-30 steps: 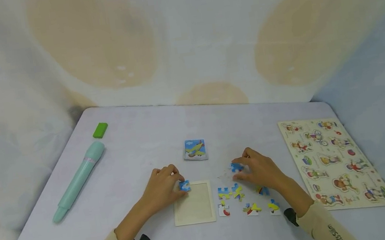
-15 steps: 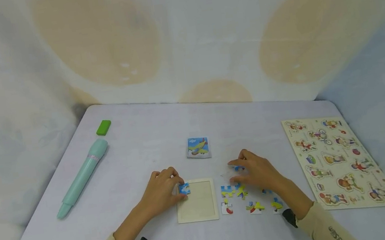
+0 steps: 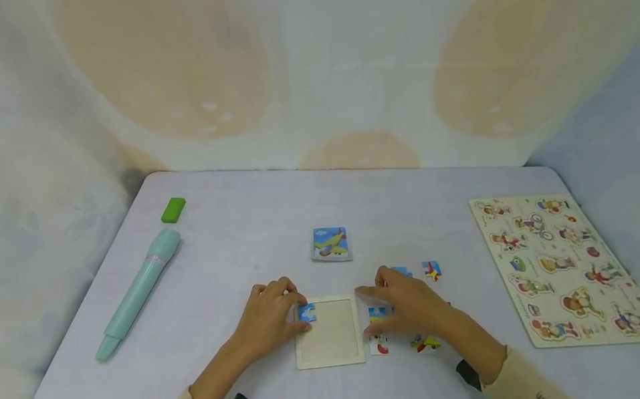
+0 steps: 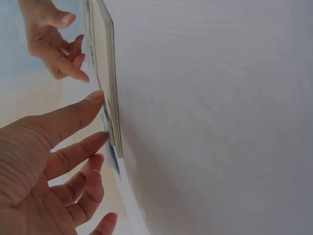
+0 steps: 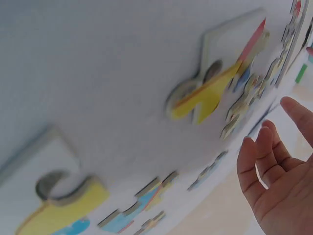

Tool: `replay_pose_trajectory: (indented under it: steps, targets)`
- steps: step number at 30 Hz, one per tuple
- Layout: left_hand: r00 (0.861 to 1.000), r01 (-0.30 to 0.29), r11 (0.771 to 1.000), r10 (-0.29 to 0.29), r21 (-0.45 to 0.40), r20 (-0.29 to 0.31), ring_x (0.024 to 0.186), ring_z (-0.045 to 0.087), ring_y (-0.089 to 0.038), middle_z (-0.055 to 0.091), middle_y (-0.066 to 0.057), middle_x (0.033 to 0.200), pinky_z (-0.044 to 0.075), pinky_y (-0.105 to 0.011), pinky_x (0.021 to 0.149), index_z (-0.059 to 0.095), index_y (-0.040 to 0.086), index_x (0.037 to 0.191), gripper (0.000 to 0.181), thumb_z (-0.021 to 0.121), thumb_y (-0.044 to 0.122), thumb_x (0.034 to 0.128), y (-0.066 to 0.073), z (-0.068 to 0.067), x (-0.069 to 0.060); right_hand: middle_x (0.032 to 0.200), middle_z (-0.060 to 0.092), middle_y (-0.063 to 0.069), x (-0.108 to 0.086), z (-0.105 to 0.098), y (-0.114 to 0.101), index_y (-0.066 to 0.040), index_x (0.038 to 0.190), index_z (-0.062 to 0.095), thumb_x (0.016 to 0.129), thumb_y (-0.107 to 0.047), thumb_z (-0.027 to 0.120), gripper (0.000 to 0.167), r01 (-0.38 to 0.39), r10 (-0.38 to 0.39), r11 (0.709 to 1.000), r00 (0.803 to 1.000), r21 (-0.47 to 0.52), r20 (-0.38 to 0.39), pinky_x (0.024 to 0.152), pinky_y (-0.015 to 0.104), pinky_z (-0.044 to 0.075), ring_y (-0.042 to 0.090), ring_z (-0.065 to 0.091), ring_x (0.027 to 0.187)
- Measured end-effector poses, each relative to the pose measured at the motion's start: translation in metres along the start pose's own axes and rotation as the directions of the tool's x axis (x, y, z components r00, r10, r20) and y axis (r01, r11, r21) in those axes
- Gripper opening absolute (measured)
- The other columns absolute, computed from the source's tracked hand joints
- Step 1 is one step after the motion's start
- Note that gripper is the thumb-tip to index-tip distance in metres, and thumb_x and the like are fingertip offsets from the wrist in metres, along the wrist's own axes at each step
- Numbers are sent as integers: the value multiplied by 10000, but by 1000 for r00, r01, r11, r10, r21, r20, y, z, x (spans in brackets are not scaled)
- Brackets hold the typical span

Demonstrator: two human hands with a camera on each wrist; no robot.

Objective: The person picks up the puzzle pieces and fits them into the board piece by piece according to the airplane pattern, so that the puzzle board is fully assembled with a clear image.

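Note:
A blue-and-white puzzle piece [image 3: 307, 313] lies flat in the far left corner of a square wooden puzzle tray [image 3: 330, 346]. Thumb and index finger of my left hand [image 3: 271, 314] hold it from two sides; the other fingers curl loosely in the left wrist view. My right hand [image 3: 409, 305] hovers right of the tray, thumb and index apart, nothing between them. It partly covers several loose pieces, among them a blue-and-yellow puzzle piece [image 3: 377, 314] and a yellow-and-red puzzle piece [image 3: 425, 344]. Behind it lies a blue-and-red puzzle piece [image 3: 432, 270].
A small airplane picture card [image 3: 330, 244] lies beyond the tray. On the right is a wooden board [image 3: 513, 272] with printed figures. A long mint-green tube-like object [image 3: 138, 294] and a green block [image 3: 173, 210] lie on the left. Curtains stand behind the table.
The right hand has left the blue piece behind on the table and moved left toward the tray. The left hand's piece has gone from tilted to flat in the tray corner.

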State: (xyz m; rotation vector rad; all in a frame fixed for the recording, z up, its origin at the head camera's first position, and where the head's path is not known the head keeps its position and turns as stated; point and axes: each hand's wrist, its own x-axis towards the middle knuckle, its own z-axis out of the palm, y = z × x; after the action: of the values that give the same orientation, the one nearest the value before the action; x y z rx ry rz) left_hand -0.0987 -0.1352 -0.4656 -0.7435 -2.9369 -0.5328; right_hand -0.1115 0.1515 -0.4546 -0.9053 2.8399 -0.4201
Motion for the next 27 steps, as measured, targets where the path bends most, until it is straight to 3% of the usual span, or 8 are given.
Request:
replay_pose_trajectory:
  steps: [6, 12, 22, 27]
  targets:
    - [1000, -9, 1000, 9, -4, -3, 935, 586, -178, 609, 8, 1010, 417, -473, 924, 780, 148, 989, 366, 886, 365, 714, 0, 2, 1, 915, 362, -48, -1, 5, -11, -238, 1402, 585, 662, -714, 755, 897, 15, -13, 999, 999, -49, 35, 608, 209, 326, 81, 357, 725]
    - [1000, -5, 1000, 5, -1, 3, 936, 585, -169, 608, 17, 1012, 416, -465, 929, 782, 152, 998, 366, 886, 358, 714, 0, 4, 0, 914, 346, -29, -4, 10, -14, -194, 1430, 553, 641, -769, 721, 990, 80, -80, 989, 997, -123, 10, 622, 221, 314, 89, 334, 740]
    - [999, 44, 998, -44, -46, 18, 949, 573, -151, 609, 25, 1005, 392, -432, 896, 784, 174, 996, 353, 893, 343, 707, -3, 5, -2, 916, 347, -17, -4, 18, -15, -186, 1425, 560, 638, -817, 672, 1015, 110, -116, 976, 993, -190, -20, 633, 235, 326, 94, 332, 747]
    - [999, 42, 998, -42, -49, 8, 960, 570, -143, 611, 32, 1010, 384, -411, 884, 781, 190, 996, 352, 895, 350, 704, -6, 7, -2, 911, 346, -15, -6, 18, -14, -190, 1420, 565, 639, -814, 673, 1006, 105, -113, 976, 993, -191, -28, 623, 237, 322, 98, 332, 753]
